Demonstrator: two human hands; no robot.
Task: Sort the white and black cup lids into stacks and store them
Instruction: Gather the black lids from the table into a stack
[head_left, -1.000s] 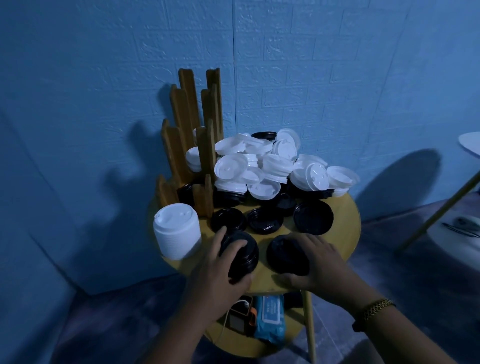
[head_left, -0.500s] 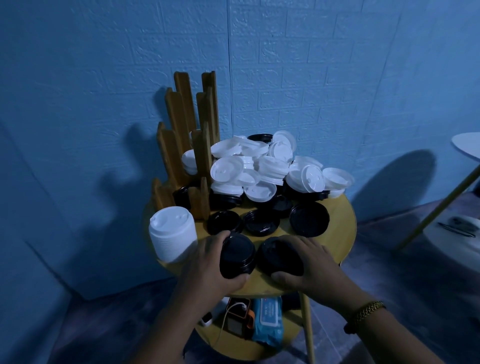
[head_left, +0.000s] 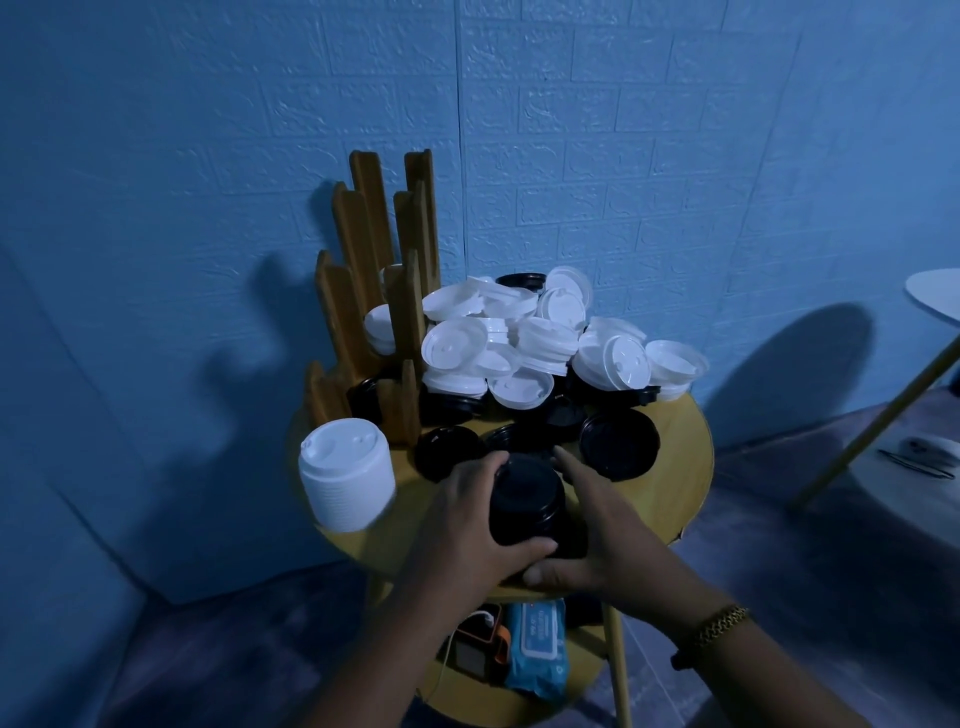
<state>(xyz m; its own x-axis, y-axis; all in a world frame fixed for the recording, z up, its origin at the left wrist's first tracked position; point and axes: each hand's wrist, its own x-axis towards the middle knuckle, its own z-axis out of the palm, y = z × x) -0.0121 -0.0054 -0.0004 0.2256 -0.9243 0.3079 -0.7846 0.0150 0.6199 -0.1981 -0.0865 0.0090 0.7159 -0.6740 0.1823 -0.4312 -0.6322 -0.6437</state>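
Two hands meet on one thing in the head view. My left hand (head_left: 457, 519) grips the stack of black lids (head_left: 527, 499) from its left side, thumb hooked across the near foot. My right hand (head_left: 608, 530) cups the same stack from the right, forefinger stretched along the far side and thumb tucked under the left thumb. The other right fingers are hidden behind the stack, and I cannot tell whether the stack sits on the bench (head_left: 685, 467) or is just lifted off it.

Left of my left hand stands a tall stack of white lids (head_left: 345, 475), its edges blurred. Just beyond my fingertips lie loose black lids (head_left: 618, 449), some half covered by my hands. Past them rises a heap of white lids (head_left: 524, 332) with more black lids buried beneath; how many, I cannot make out in this dim blue light.

Beyond and left of my left hand is the wooden rack (head_left: 374, 291). One upper slot holds a few white lids, a lower slot some black lids, and the slats screen both.

Below my wrists, a lower shelf (head_left: 582, 691) carries a blue wipes pack (head_left: 537, 644) and a small dark device (head_left: 475, 654), partly hidden behind my left forearm. A gold bracelet (head_left: 722, 623) circles my right wrist. Far right of my right hand, the frame cuts off a white table (head_left: 935, 296).
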